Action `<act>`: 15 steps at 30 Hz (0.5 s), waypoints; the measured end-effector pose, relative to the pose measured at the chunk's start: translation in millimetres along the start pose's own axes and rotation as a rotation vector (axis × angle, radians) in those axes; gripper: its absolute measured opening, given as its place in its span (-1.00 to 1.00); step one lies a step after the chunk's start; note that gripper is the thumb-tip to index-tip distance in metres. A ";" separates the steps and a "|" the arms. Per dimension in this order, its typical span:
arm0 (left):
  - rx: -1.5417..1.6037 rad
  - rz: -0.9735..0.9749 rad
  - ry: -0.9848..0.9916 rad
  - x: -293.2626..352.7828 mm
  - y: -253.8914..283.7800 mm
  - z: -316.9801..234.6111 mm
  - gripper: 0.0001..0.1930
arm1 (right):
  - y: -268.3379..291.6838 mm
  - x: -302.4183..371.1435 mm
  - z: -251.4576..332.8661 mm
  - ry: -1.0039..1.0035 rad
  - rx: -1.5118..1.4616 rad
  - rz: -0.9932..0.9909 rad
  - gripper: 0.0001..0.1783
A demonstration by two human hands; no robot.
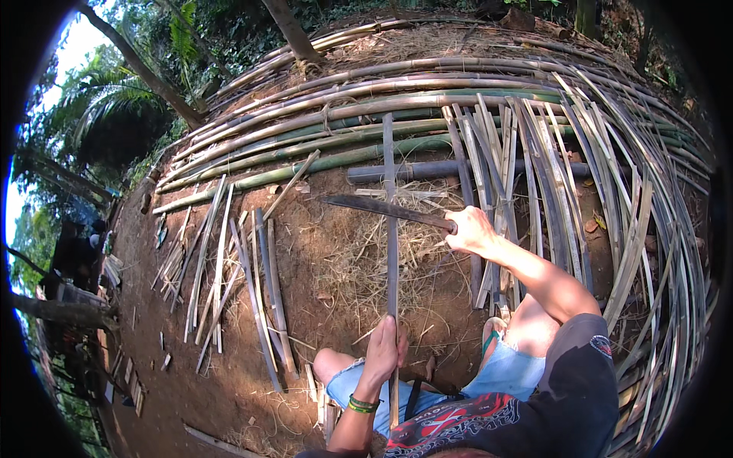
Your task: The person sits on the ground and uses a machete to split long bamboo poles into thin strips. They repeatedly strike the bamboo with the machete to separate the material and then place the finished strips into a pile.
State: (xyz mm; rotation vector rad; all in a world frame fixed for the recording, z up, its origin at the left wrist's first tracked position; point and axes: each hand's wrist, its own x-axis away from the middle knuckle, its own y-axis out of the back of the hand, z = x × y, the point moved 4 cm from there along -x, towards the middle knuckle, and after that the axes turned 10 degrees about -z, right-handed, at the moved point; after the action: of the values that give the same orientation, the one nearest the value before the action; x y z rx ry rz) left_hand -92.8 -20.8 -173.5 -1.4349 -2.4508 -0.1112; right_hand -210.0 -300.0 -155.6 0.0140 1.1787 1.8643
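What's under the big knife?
Under the knife blade you see the long bamboo strip, dry shavings and dirt. The handle is hidden inside the right hand.

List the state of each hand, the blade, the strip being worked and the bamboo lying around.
left hand: closed around the near end of the long strip
right hand: closed on the blade's handle
long bamboo strip: held, pointing away from the person
machete: lying crosswise over the strip
split bamboo strips: fanned out on the ground at right
whole bamboo poles: stacked lying side by side
short slats: loose on the dirt at left
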 end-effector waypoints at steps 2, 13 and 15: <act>0.035 0.017 0.003 -8.9 6.8 9.1 -0.60 | -8.6 26.3 33.0 0.065 -0.111 0.109 -0.79; 0.053 0.022 0.050 18.4 17.8 17.6 -0.62 | -15.7 17.1 25.5 0.084 -0.070 0.112 -0.84; -0.022 0.012 0.001 12.5 23.7 19.4 -0.60 | -32.4 44.1 45.7 0.270 -0.047 0.190 -0.86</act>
State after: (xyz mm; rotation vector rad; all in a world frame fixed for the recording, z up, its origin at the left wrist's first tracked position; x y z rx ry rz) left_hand -82.3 5.8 -190.3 -1.4575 -2.4474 -0.1372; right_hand -194.2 -232.7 -172.7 -0.1617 1.3543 2.1099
